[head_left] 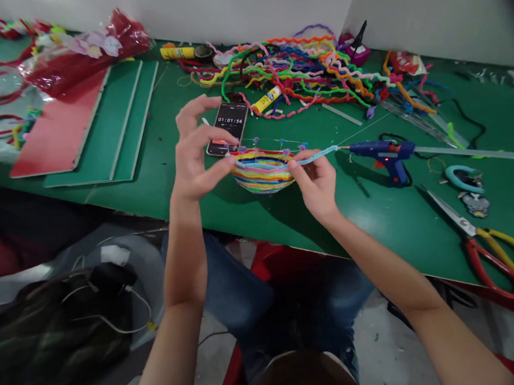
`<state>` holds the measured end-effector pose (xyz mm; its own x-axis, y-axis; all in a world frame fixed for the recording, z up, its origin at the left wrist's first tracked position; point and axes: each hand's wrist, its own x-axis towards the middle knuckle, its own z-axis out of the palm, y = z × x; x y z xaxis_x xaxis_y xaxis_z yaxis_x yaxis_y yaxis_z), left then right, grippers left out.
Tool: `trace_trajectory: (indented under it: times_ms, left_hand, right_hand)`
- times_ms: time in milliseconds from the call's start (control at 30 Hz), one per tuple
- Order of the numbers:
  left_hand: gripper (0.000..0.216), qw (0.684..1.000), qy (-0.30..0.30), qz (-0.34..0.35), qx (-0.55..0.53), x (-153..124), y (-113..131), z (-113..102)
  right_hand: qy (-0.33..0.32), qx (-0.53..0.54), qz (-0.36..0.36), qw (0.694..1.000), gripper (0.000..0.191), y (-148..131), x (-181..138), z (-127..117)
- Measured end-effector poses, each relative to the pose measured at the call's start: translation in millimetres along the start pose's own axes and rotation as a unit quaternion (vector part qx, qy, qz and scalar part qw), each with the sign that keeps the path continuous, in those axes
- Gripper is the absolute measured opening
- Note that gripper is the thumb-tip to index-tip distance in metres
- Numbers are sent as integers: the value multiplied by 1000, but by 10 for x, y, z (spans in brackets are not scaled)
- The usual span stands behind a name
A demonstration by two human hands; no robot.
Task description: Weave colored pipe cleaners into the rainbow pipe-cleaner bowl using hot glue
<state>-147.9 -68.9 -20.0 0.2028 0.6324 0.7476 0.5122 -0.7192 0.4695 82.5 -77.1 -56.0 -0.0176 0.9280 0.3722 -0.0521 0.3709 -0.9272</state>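
Between my hands is a small bowl-shaped basket (265, 180) made of coiled, striped pipe cleaners in many colours. My left hand (203, 146) pinches its left rim between thumb and a finger, the other fingers raised and curled. At the right rim, my right hand (315, 182) grips the edge together with a light blue pipe cleaner (325, 154). That strand runs along the near rim, and its free end points right, close to the nozzle of a blue hot glue gun (384, 153). Small purple and blue bits show along the far rim.
A phone (228, 127) with a running timer lies behind the basket. Tangled pipe cleaners (283, 67) and a yellow glue stick (267, 99) are farther back. Scissors (471, 230) lie at the right, near the table edge. Coloured boards (120, 126) are stacked at the left.
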Motion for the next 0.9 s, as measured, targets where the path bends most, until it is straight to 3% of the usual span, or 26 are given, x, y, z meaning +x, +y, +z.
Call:
trace_trajectory:
  times_ms: [67,167,433,500,700,900]
  left_hand:
    - [32,995,-49,21,88,26,173,-30]
    - [39,988,-53,33,139,41,326,-47]
    - [23,967,-97,91,215,17,443,-7]
    - [24,968,-118,67,211,19,450,9]
    - [31,980,-134,-85,123,39,447,102]
    - [19,982,-128,-85,107,16,422,211]
  right_hand:
    - [8,-3,-9,1000,13,-6,-31,20]
    - [22,-20,-34,999,11,-19,-47,27]
    - [36,-82,-119,989,12,10,-57,29]
    - [47,-76,-133,987,13,36,-60,32]
    - [62,-93,-150,982,18,66,-45,13]
    - [77,-76,-136,985,28,84,-6,-9]
